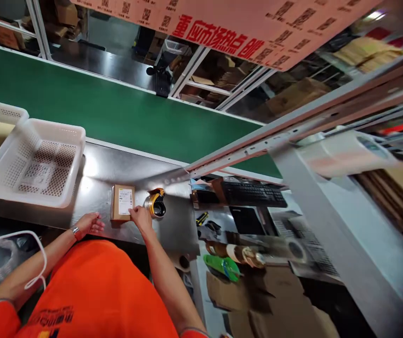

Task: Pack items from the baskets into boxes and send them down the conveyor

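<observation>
A small brown cardboard box (117, 217) sits on the steel table, with a white printed label (125, 199) on its top face. My right hand (141, 218) grips the box's near right corner, its thumb over the label's lower edge and the other fingers curled and partly hidden. My left hand (89, 223) hovers at the table's front edge, left of the box and apart from it, fingers loosely spread with nothing in them. Just beyond my right hand stands a yellow and black tape dispenser (156, 204).
White perforated baskets (78, 155) stand on the left of the steel table (99, 164). Behind it runs a green conveyor belt (124, 112). To the right are a keyboard (254, 193), a green bottle-like item (220, 266) and flat cardboard (282, 300). A pink printed sign (219, 19) hangs overhead.
</observation>
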A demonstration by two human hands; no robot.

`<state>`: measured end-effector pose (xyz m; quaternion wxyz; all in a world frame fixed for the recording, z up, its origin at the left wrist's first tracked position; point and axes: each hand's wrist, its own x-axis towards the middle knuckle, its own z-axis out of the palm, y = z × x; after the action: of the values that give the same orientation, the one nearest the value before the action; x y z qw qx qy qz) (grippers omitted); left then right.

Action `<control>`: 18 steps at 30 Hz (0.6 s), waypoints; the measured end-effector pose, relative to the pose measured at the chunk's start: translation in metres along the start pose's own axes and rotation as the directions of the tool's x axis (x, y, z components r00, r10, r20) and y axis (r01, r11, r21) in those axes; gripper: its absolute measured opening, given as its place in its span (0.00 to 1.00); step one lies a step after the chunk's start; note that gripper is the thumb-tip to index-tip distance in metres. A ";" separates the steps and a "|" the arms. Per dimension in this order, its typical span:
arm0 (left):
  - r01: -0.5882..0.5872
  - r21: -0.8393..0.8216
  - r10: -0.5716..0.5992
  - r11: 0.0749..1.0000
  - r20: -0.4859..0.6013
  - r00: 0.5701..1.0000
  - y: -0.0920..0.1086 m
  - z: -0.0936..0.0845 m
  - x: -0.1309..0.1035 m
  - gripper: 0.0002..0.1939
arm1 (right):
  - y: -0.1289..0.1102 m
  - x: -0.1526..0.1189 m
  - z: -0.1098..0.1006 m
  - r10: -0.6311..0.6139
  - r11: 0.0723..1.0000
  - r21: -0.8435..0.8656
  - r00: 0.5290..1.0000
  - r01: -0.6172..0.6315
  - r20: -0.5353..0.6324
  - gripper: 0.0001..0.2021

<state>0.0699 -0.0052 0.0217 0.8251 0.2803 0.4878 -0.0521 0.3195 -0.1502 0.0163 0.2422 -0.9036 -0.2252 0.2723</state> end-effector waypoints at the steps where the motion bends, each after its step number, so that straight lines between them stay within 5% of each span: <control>1: 0.005 0.013 -0.004 1.000 -0.012 1.000 0.002 -0.002 0.001 0.12 | -0.002 0.002 -0.004 0.018 0.998 -0.058 1.000 -0.018 0.003 0.11; 5: -0.028 0.075 0.029 0.997 -0.024 0.999 0.008 -0.012 0.004 0.16 | -0.007 0.012 -0.020 0.072 0.986 -0.150 0.997 -0.069 0.015 0.14; 8: -0.068 0.135 0.074 0.989 -0.038 0.997 0.009 -0.023 0.006 0.19 | -0.011 0.019 -0.020 -0.107 0.992 -0.069 0.992 0.102 -0.074 0.13; 13: -0.088 0.173 0.114 0.981 -0.144 0.983 0.006 -0.037 0.001 0.20 | -0.026 0.027 0.025 -0.487 0.866 0.093 0.871 0.491 -0.065 0.24; 18: -0.155 0.135 0.183 0.979 -0.228 0.956 0.001 -0.038 -0.016 0.23 | -0.032 0.027 0.060 -0.587 0.806 -0.014 0.802 0.592 0.108 0.45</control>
<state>0.0324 0.0125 0.0212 0.7441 0.3724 0.5541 0.0246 0.2944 -0.0920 -0.0205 0.2820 -0.7798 -0.5128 0.2222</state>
